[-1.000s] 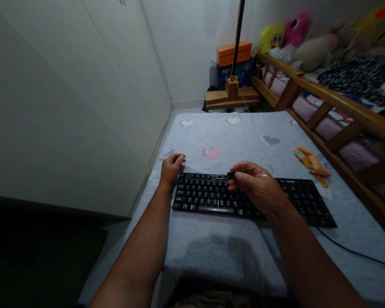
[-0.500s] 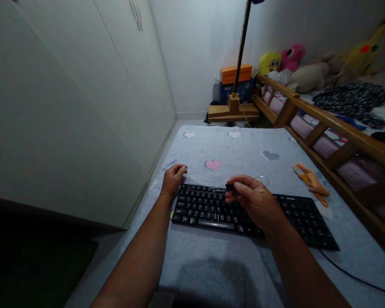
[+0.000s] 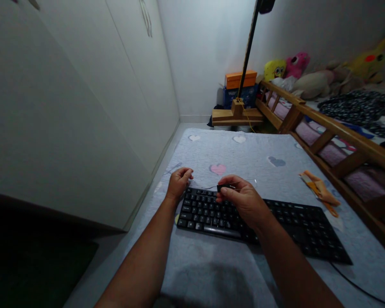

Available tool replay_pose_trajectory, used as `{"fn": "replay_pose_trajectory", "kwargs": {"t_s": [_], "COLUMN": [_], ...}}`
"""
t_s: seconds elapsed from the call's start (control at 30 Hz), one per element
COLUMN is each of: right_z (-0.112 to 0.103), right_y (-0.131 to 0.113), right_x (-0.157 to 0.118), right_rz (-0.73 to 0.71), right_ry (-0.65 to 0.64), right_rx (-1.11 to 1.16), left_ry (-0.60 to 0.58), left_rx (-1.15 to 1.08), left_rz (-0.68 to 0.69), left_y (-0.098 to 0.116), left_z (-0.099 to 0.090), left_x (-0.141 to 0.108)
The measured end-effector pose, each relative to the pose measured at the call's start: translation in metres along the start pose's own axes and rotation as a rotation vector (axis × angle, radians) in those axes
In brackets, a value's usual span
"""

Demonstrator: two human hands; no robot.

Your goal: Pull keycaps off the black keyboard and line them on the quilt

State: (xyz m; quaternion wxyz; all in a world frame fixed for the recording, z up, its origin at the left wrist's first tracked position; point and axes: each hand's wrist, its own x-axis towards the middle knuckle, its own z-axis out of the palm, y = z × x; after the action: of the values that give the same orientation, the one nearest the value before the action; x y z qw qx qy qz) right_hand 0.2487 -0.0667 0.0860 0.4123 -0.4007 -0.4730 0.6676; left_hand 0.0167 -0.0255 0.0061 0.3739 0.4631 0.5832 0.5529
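My right hand [image 3: 240, 194] hovers above the middle of a black computer keyboard [image 3: 208, 214]. Pinched in its fingers is a wire keycap puller [image 3: 223, 188] with a small black body; thin wire sticks out on both sides of it. My left hand [image 3: 179, 184] is closed at the keyboard's upper left corner, thumb against the curled fingers. Whatever may be between those fingertips is too small to make out. The keyboard lies flat on a pale blue cloth with hearts [image 3: 208, 149], partly covered by my right hand and forearm.
An orange-handled brush [image 3: 317, 188] and a tan piece beside it lie right of the keyboard. The keyboard's cable [image 3: 356, 280] runs off to the lower right. A wooden bed rail [image 3: 340, 128] borders the right side, a white wardrobe [image 3: 99, 107] the left. Beyond the cloth stands a wooden-based pole [image 3: 237, 112].
My right hand has shifted left with the keycap puller, closer to my left hand. The left hand keeps its closed pose by the keyboard corner. The camera view has shifted slightly.
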Motion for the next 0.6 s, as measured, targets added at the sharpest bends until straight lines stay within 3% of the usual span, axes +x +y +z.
{"fn": "replay_pose_trajectory", "kwargs": {"t_s": [0.17, 0.33, 0.5, 0.6], "right_z": [-0.003, 0.000, 0.007, 0.012], "right_y": [-0.006, 0.004, 0.005, 0.004], "right_x": [0.006, 0.005, 0.005, 0.007], "right_rz": [-0.023, 0.055, -0.053, -0.043], "right_ry": [-0.051, 0.009, 0.000, -0.001], "right_rx": [0.021, 0.060, -0.027, -0.064], "left_ry": [0.066, -0.005, -0.024, -0.033], "left_rx": [0.074, 0.032, 0.010, 0.036], "left_rz": [0.008, 0.002, 0.033, 0.023], "left_y": [0.009, -0.001, -0.006, -0.006], "left_z": [0.004, 0.001, 0.000, 0.000], "left_x": [0.006, 0.003, 0.001, 0.002]}}
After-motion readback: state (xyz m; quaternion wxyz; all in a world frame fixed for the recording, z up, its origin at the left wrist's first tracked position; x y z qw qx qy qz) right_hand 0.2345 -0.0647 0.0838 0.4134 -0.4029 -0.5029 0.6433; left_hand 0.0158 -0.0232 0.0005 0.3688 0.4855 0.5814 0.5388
